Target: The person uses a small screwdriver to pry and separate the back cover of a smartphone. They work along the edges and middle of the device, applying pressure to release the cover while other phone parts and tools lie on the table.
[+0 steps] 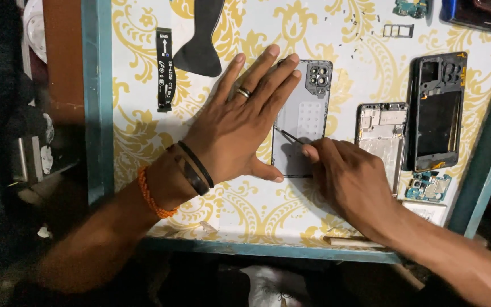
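Mid-desk: left hand [240, 128] splayed flat, pinning the grey phone back cover [305, 116]. Right hand [345, 173] pinches thin tweezers [290, 136], tip on the cover's inner face. Seemingly picking at something small there. Next calls for steady pressure and a fine, controlled tip.

I saw a white surface [257, 210] patterned with yellow scrollwork and edged in teal, a pale grey phone back cover [305, 116], a black frame [436, 111], and an orange bead bracelet [152, 196].
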